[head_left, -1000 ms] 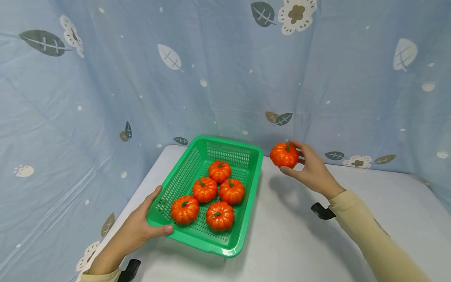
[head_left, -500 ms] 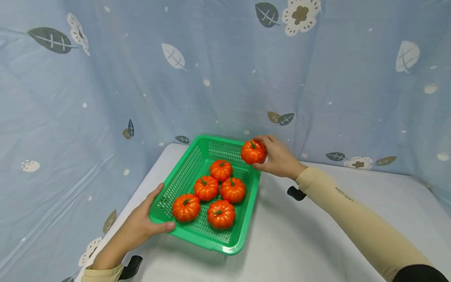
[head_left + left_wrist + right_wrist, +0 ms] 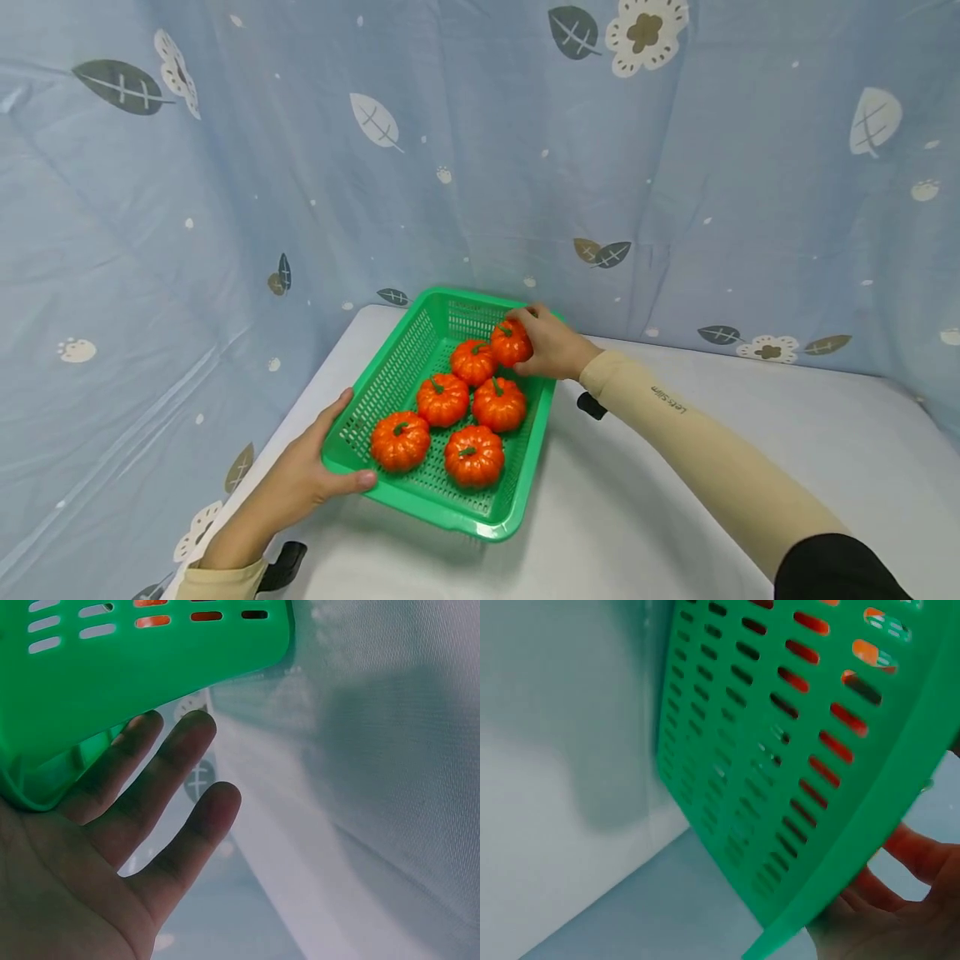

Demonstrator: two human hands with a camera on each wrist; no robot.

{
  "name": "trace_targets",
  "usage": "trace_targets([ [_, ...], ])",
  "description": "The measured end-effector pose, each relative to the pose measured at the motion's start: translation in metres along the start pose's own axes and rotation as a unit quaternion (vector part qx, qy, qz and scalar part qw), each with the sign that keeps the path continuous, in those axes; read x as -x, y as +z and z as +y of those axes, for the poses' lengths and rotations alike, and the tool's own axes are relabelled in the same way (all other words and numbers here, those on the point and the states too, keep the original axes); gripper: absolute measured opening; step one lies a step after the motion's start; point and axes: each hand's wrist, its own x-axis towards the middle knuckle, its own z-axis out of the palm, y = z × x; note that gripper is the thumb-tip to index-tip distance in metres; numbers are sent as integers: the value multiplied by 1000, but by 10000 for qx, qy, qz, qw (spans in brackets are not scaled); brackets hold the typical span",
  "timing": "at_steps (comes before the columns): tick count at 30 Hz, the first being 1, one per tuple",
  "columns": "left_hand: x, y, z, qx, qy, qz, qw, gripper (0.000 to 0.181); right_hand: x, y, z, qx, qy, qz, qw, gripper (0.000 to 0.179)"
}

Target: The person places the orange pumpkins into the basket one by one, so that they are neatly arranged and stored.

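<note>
My left hand (image 3: pixel 303 475) holds the near-left corner of a green plastic basket (image 3: pixel 528 467), its thumb over the front rim. In the left wrist view several fingers (image 3: pixel 176 750) reach out beneath the rim, fairly straight. My right hand (image 3: pixel 553 343) reaches over the basket's far-right side and grips a small orange pumpkin (image 3: pixel 510 342), fingers on its top and side. That pumpkin is low in the basket, right beside another pumpkin (image 3: pixel 472 362). Several similar pumpkins, one near the front (image 3: pixel 474 456), lie on the basket floor. In the right wrist view the basket wall hides most of the gripped pumpkin.
The basket stands on a white-covered table (image 3: pixel 660 492), towards its left edge. Behind and to the left hangs a blue curtain (image 3: pixel 480 167) with leaf and flower prints, close to the basket's far rim. A black wrist mount (image 3: pixel 591 406) sits under the right sleeve.
My right hand has carried its pumpkin leftward from beside the basket, over the right rim, and down inside among the others. My left hand keeps its hold on the corner.
</note>
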Motion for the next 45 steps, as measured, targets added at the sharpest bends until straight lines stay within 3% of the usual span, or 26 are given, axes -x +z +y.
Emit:
trace_targets([
  [11, -6, 5, 1, -3, 8, -34, 10000, 115, -2, 2, 2, 317, 166, -638, 9973, 79],
  [26, -9, 7, 3, 166, 49, -120, 9998, 115, -2, 10, 3, 1125, 379, -1089, 9869, 77],
  [30, -9, 7, 3, 124, 44, -149, 9998, 115, -2, 12, 6, 1043, 383, -1056, 9882, 79],
  [34, -8, 6, 3, -89, 14, -107, 9999, 115, 3, 14, 6, 702, 102, -671, 9952, 74],
  [38, -3, 4, 2, -252, -62, -90, 9996, 116, 25, 16, -1, -67, -272, 126, 9995, 64],
  [41, 1, 1, 2, -270, -83, -59, 9996, 117, 52, 14, -4, -444, -516, 874, 9938, 60],
  [45, 3, -1, 2, -269, -39, 2, 9996, 116, 94, 7, 5, -291, -518, 1678, 9840, 59],
])
